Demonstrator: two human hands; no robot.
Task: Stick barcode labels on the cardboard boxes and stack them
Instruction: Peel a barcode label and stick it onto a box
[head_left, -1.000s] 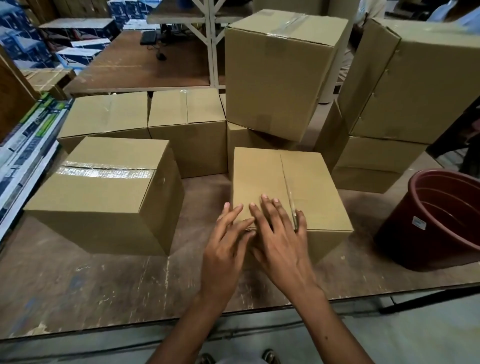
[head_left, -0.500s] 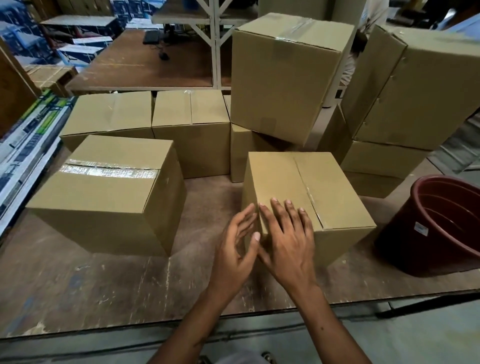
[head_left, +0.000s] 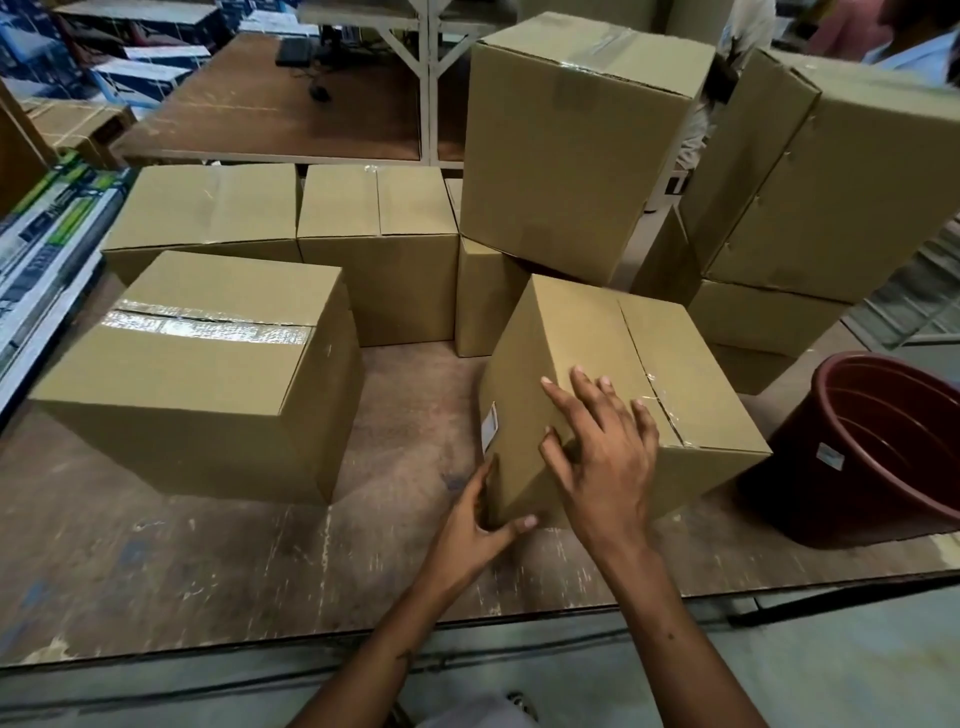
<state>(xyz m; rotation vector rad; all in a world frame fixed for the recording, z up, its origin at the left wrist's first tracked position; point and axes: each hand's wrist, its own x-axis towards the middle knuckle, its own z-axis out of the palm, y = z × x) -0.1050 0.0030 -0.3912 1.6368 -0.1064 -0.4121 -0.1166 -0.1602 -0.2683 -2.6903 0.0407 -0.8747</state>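
Cardboard boxes (head_left: 613, 374) crowd a scuffed wooden table (head_left: 208, 561) in a storeroom.

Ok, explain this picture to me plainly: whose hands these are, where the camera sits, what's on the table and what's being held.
There is no machine here: a person wears a wide-angle camera on the head, looking forward and down at their own bare hands. On the worn wooden table stand several sealed cardboard boxes. The nearest box carries a small white label on its left side. The left hand grips that box's lower near corner, thumb across the front. The right hand lies spread on its top and front edge. A taped box stands to the left, more boxes are stacked behind, and a dark red bucket sits at the right.
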